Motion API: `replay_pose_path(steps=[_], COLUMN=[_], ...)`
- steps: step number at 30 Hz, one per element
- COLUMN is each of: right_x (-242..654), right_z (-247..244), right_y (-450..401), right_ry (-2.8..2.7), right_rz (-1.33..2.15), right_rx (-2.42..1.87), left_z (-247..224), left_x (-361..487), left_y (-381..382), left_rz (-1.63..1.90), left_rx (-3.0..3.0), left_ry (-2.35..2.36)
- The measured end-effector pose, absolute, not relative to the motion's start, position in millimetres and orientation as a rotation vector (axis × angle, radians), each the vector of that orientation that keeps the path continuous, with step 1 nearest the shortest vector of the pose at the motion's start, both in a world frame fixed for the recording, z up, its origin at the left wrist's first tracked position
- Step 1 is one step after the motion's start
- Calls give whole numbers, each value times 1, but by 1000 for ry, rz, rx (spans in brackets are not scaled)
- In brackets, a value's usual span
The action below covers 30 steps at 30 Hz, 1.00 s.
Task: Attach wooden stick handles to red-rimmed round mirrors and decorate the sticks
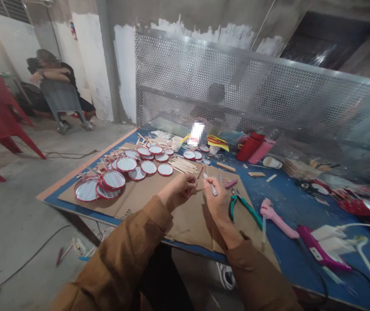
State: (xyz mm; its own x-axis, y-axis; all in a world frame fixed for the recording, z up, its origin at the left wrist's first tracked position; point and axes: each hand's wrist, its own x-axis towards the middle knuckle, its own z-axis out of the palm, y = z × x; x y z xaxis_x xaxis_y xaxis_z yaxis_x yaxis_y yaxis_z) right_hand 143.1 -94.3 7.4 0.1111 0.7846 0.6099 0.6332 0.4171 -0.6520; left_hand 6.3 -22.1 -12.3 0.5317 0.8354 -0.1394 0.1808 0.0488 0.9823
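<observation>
My left hand (185, 185) pinches a small pinkish stick (199, 173) upright over the brown cardboard (185, 222). Just to its right, my right hand (216, 196) is closed around a white pen-like tool (211, 186), its tip pointing up near the stick. The two hands are apart. Beside my right hand lie teal-handled pliers (250, 210) and a purple-pink piece (231, 184). Round red-rimmed discs (126, 164) are piled on the left part of the cardboard, with thin wooden sticks (183, 166) beyond my left hand.
A pink glue gun (277, 219) and a magenta power strip (323, 250) with white plugs lie at the right. Red and pink bottles (250, 146) are farther back, before a perforated metal panel (253, 77). A person sits on a grey chair (61, 96) at the far left.
</observation>
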Motion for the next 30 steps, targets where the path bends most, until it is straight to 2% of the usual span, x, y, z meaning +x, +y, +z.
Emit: replay_pose_path(steps=[11, 19, 30], right_x=[147, 149, 148], right_z=[4, -4, 5], right_y=[-92, -89, -95], right_ry=[-1550, -1342, -1479], right_rz=[111, 290, 233], right_rx=[-1331, -1214, -1231], left_z=[-16, -12, -13], left_x=[6, 5, 5], left_y=[-21, -22, -22], left_rz=[632, 619, 571], left_rx=[1451, 1464, 1453], left_ry=[914, 944, 915])
